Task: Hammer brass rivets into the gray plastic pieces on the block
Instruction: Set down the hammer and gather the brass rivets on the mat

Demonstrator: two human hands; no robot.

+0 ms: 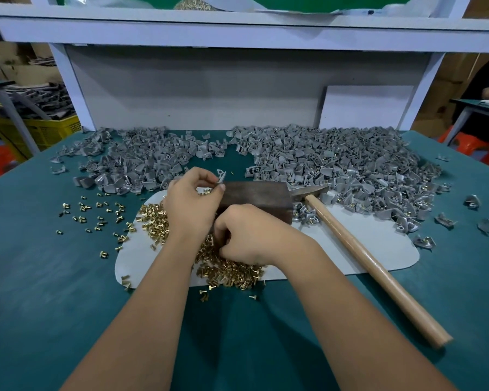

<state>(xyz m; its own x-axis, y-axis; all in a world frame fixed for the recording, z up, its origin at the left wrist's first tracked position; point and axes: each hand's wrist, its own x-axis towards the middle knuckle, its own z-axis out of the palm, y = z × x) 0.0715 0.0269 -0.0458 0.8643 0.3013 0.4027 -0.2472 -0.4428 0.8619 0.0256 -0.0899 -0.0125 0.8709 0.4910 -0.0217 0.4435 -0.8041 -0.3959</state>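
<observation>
Head view. The left hand (192, 204) pinches one gray plastic piece (220, 176) between thumb and fingertips at the far left edge of the dark block (256, 200); the piece appears to be at or just above the block's top — contact cannot be confirmed. The right hand (244, 235), fingers curled downward, digs into the heap of brass rivets (226, 268) on the pale mat (350, 241) in front of the block; whether it already grips a rivet cannot be told. The hammer (373, 258) lies unheld on the table (54, 277), its head resting against the block's right side and its wooden handle running toward the near right. By judgement the step is loading — piece and rivet are being gathered, no blow yet. Finished work seems to be the gray pieces right of the block, several showing a brass glint; the large pile of gray pieces (141, 156) at the far left suggests much remains. The pieces are small, curved, light gray mouldings with holes; loose rivets (96, 213) scatter to the left.
</observation>
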